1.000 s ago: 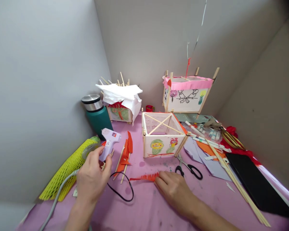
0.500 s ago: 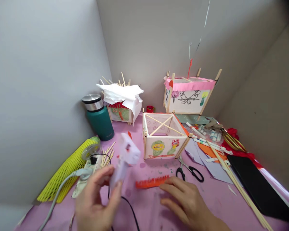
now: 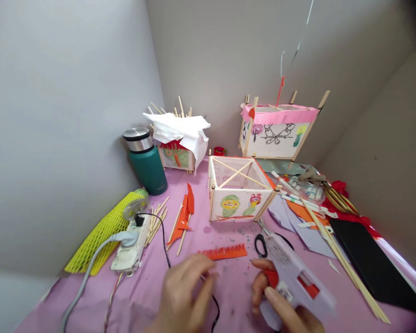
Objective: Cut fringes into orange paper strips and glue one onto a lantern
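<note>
My right hand (image 3: 280, 300) is closed around a lilac glue gun (image 3: 293, 277) with a red trigger, low on the right, its nozzle pointing up-left toward the scissors (image 3: 263, 243). My left hand (image 3: 185, 296) hovers beside it with fingers loosely curled and holds nothing that I can see; the gun's black cord (image 3: 164, 240) runs beneath it. A fringed orange paper strip (image 3: 223, 252) lies on the pink table just beyond both hands. Behind the strip stands a small paper lantern box (image 3: 237, 194) with drawings on its front.
A white power strip (image 3: 131, 247) with grey cable lies at left beside yellow foam netting (image 3: 102, 231) and wooden sticks. A teal flask (image 3: 145, 159), a box under white tissue (image 3: 178, 129) and a pink-topped lantern (image 3: 277, 132) stand at the back. Paper scraps, long sticks and a black sheet (image 3: 367, 259) fill the right.
The glue gun went from my left hand at the left, across the table, into my right hand. My right hand left the orange strip, which now lies free.
</note>
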Motion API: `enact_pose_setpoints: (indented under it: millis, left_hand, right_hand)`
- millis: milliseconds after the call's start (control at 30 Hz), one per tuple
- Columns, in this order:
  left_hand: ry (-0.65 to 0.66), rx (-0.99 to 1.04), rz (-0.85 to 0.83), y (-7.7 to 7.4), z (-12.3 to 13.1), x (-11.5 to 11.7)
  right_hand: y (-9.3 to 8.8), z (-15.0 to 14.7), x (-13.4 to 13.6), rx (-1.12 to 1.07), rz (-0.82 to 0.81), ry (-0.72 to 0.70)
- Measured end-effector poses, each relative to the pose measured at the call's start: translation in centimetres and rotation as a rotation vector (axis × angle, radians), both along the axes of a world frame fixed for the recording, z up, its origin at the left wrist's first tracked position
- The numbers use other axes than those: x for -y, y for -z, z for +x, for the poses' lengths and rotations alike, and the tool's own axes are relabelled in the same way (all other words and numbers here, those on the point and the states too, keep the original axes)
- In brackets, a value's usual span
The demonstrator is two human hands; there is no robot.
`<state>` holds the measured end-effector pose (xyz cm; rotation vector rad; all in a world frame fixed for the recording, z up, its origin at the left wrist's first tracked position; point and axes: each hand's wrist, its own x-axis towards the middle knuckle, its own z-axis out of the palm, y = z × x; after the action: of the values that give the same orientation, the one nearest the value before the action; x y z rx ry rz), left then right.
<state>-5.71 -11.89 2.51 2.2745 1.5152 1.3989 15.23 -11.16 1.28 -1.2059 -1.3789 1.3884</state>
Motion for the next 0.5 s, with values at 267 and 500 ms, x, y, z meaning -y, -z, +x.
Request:
enact_pose_setpoints:
  millis: [267, 500]
  left_hand:
    - [-0.248, -0.373, -0.560, 1.1, -2.7, -1.7]
    - [-0.157, -0.486, -0.611, 0.9, -2.6, -2.2]
  right_hand:
    - [-0.9, -2.4, -1.3, 0.059, -0.029, 0.059]
    - [0.1, -3.7, -3.9, 0.088, 0.079, -0.174]
